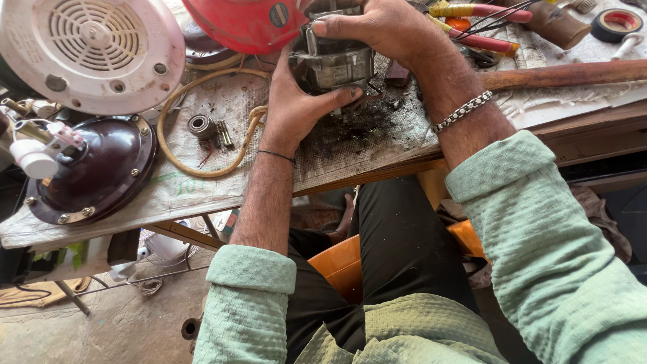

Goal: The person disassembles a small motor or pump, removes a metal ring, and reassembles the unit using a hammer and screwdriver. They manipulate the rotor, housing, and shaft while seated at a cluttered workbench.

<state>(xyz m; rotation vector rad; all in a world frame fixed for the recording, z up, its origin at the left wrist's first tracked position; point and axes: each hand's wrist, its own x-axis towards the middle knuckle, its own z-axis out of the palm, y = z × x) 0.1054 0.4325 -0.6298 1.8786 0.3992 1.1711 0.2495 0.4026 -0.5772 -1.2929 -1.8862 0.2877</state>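
L hand cups the small metal motor from below-left, thumb across its front. R hand clamps it from above, fingers over the top. Motor held just above workbench, w/ red housing touching behind. Bearing & tan hose loop lie nearby, left.
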